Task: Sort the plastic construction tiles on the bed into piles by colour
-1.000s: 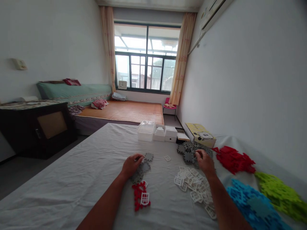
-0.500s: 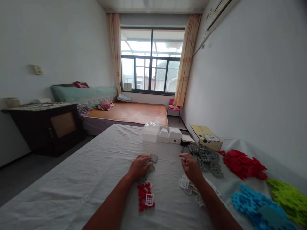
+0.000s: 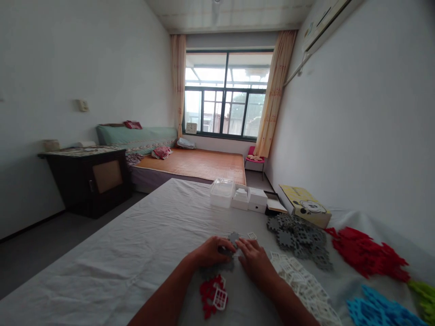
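My left hand [image 3: 214, 250] is curled over grey interlocking plastic tiles, thumb and fingers closed on the near one. Between both hands, a grey notched tile [image 3: 234, 238] shows at the fingertips. My right hand [image 3: 254, 259] has its fingers together, pressed to the right edge of the tiles; the exact contact is partly hidden. Below the left hand another grey tile [image 3: 220, 268] lies on the cloth. Closer to me are a red piece [image 3: 207, 296] and a white window-grid piece [image 3: 220, 299] on it. A small white grid piece [image 3: 252, 235] lies just beyond the right hand.
Piles of grey tiles [image 3: 299, 237], white grid pieces [image 3: 302, 280], red pieces [image 3: 367, 251] and blue pieces [image 3: 377, 308] lie on the right, with green pieces [image 3: 424, 294] at the edge. A clear plastic box [image 3: 222, 193], white boxes [image 3: 257, 199] and a yellow box [image 3: 306, 206] stand behind.
My right hand has moved left from beside the grey pile to meet my left hand at the grey tiles. The view has shifted, so the scene sits lower and to the right.
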The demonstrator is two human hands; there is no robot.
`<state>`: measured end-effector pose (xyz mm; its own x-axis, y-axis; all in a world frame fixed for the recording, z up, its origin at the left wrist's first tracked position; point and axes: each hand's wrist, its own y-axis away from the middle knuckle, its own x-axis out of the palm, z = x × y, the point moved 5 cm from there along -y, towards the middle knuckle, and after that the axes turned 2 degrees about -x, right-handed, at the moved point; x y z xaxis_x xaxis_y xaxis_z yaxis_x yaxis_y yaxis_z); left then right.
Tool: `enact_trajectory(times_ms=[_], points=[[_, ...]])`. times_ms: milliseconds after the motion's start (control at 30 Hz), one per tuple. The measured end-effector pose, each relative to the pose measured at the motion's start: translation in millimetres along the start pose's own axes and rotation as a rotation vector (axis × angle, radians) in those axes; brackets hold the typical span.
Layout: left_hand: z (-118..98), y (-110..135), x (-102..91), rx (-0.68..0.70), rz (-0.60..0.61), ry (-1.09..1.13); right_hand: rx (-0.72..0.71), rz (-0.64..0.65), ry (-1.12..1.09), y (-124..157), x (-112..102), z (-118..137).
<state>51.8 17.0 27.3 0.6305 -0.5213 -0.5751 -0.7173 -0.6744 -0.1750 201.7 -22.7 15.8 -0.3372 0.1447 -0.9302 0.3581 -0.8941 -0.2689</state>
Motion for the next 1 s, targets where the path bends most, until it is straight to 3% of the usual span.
enact_trajectory(times_ms=[200,300,400,600,800,1000], points=[[10.4,-0.3,-13.4,-0.114,-0.185,0.135,0.028,0.04,0.009,-3.8,7.2,-6.9],[19.3,-0.4,-23.8,-0.144,-0.337,0.128,0.022,0.02,0.0,-3.9,2.4,-4.6],[29.2,-0.3,-28.2,-0.173,-0.409,0.076,0.054,0.005,0.041,-5.0,2.4,-4.6],[35.3,0.3,-25.0,-0.183,-0.387,-0.004,-0.006,0.046,0.037,-6.5,2.4,2.5],[30.1,1.2,-24.8,-0.166,-0.345,-0.036,-0.036,-0.068,0.031,-3.5,-3.3,11.4],[29.1,1.3,-22.7,-0.165,-0.314,-0.059,-0.072,0.0,0.011,-5.8,6.3,15.7]])
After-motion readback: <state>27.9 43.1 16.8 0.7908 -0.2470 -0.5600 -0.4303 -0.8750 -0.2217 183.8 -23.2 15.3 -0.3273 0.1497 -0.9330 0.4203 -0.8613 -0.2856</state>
